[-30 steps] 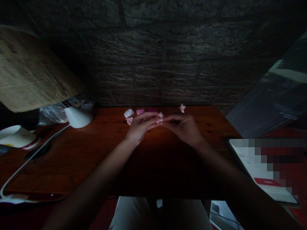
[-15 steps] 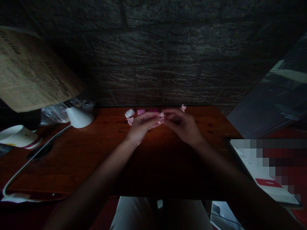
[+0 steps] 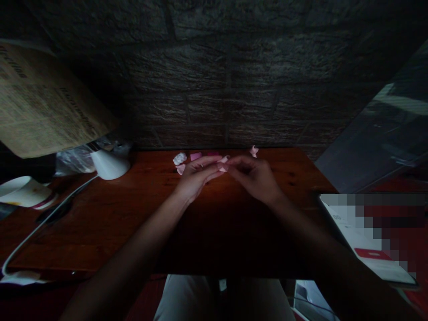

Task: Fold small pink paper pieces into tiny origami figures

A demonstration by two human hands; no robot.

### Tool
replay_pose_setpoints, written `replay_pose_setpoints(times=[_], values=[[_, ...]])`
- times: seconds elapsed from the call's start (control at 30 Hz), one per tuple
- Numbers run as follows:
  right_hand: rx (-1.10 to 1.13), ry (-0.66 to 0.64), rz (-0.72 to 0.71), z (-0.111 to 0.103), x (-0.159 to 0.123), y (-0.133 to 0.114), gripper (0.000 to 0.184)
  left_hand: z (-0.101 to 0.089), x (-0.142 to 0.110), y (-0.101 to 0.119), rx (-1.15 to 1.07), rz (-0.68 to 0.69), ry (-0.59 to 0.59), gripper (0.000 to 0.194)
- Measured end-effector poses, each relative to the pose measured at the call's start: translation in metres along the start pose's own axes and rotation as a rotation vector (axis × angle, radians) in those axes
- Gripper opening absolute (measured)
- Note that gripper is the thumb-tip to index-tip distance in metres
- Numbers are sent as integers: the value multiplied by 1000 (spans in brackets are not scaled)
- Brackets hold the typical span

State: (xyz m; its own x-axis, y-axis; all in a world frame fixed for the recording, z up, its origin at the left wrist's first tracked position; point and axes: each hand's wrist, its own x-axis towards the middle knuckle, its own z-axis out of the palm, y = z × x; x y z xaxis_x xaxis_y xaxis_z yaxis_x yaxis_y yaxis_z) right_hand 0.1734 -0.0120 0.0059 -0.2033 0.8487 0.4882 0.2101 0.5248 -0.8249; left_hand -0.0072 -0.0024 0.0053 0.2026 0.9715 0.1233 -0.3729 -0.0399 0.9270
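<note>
Between the fingertips of both hands is a small pale pink folded piece [image 3: 224,163], perhaps paper; its material is hard to make out in the dim light. My left hand [image 3: 198,176] pinches it from the left. From the right, my right hand [image 3: 256,177] grips it between thumb and fingers. Just past my left hand lie a white crumpled lump [image 3: 179,158], another pale pink piece [image 3: 181,169] and a flat pink square [image 3: 196,156]. A darker magenta piece [image 3: 213,154] shows partly behind the fingers. One more pale pink folded piece [image 3: 254,150] stands beyond my right hand.
The wooden table [image 3: 133,214] meets a dark stone-patterned wall [image 3: 207,67]. At left are a white cone-shaped lamp base [image 3: 110,166], its cable [image 3: 50,220], a tipped paper cup [image 3: 25,191] and a printed brown paper shade [image 3: 43,98]. A bright screen [image 3: 364,249] stands at right.
Both hands stay in nearly the same place. The right fingers have closed in on the pink piece, which has turned slightly. The whole view has shifted a little.
</note>
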Motion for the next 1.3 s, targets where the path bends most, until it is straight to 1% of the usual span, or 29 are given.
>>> replay_pose_setpoints(times=[0.17, 0.37, 0.5, 0.67, 0.77, 0.97, 1.07, 1.2, 1.3], values=[[98, 29, 38, 1, 1, 2, 15, 0, 0, -1, 0, 12, 22, 25], [183, 55, 91, 2, 3, 0, 19, 0, -2, 0, 8, 27, -20, 26], [225, 77, 100, 1, 4, 0, 21, -1, -1, -4, 35, 64, -40, 35], [312, 13, 168, -2, 5, 2, 35, -5, 3, -10, 77, 140, -53, 39], [329, -17, 207, -5, 6, 2, 37, -7, 5, -11, 123, 164, -73, 40], [350, 48, 198, -6, 8, -1, 42, -6, 3, -11, 267, 244, -72, 37], [357, 48, 220, -6, 8, -4, 43, -6, 3, -11, 318, 280, -60, 35], [381, 12, 226, -6, 8, -4, 41, -6, 4, -11, 344, 343, -29, 34], [388, -9, 216, -6, 7, -2, 37, -7, 4, -12, 363, 346, -18, 35]])
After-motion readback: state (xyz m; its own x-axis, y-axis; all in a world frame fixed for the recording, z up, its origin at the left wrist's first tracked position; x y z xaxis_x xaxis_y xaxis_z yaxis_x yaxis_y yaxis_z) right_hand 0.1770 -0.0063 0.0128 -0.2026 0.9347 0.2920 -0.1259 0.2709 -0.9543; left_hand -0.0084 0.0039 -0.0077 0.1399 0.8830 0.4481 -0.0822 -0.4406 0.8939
